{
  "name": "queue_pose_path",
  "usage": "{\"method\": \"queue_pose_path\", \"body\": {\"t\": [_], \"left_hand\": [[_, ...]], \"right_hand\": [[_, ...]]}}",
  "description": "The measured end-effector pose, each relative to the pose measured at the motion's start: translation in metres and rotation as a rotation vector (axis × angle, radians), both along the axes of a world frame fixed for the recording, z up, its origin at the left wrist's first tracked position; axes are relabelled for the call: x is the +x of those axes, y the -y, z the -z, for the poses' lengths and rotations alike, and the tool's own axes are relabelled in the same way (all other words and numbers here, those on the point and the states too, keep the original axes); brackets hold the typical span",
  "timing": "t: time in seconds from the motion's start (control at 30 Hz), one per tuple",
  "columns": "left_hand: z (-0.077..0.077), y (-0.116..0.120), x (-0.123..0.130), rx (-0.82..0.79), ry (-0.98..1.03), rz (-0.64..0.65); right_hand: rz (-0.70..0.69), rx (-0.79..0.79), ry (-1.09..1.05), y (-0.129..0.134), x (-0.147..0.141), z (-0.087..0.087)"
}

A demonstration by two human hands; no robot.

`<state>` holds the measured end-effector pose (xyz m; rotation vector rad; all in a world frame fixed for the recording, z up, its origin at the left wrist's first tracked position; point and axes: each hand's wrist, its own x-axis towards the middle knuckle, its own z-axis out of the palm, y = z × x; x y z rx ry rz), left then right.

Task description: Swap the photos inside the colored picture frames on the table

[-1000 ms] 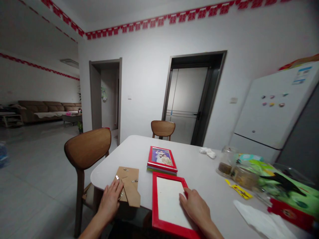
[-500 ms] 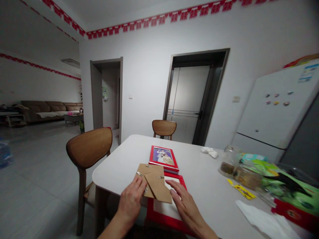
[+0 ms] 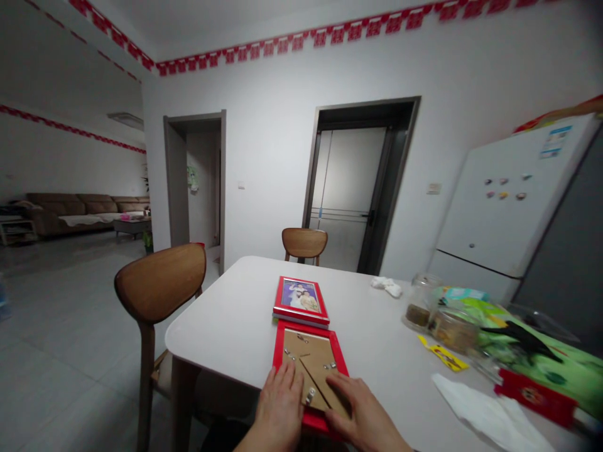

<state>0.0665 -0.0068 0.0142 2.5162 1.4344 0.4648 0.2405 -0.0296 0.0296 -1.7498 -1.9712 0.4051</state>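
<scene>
A brown backing board (image 3: 308, 363) with small metal clips and a diagonal slit lies inside a red picture frame (image 3: 279, 344), which is face down at the near side of the table. My left hand (image 3: 281, 397) rests on the left side of the board and frame, its fingers stretched forward. Across from it, my right hand (image 3: 360, 408) lies over the board's right side, with fingers extended and thumb near the lower edge. Just beyond is another red frame (image 3: 301, 301), face up, with a photo of people in it.
On the right of the white table (image 3: 226, 314) stand a glass jar (image 3: 419, 307) and a clear container (image 3: 452, 329). A yellow packet (image 3: 443, 353), white tissue (image 3: 485, 414), crumpled tissue (image 3: 386, 286) and green bags lie near them. Wooden chairs (image 3: 162, 282) are at the left and far sides.
The backing board has moved from above the near frame down into it, now sitting square with its edges. My left hand has let go its edge hold and lies flat; my right hand now touches the board.
</scene>
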Motion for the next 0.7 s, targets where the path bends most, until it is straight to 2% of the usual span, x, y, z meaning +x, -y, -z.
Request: {"method": "queue_pose_path", "body": {"t": [0.13,0.4,0.6,0.7], "left_hand": [[-0.006,0.002,-0.017,-0.051,0.042,0.083],[0.006,0.002,-0.025,-0.035,0.107,0.147],[0.005,0.000,-0.029,-0.054,0.125,0.118],[0.002,-0.001,-0.031,-0.062,0.122,0.112]], "right_hand": [[-0.016,0.097,0.086,-0.009,-0.004,0.010],[0.014,0.162,0.246,-0.009,-0.013,0.018],[-0.253,0.127,0.274,0.001,-0.020,0.014],[-0.325,0.111,0.285,0.002,-0.020,0.012]]}}
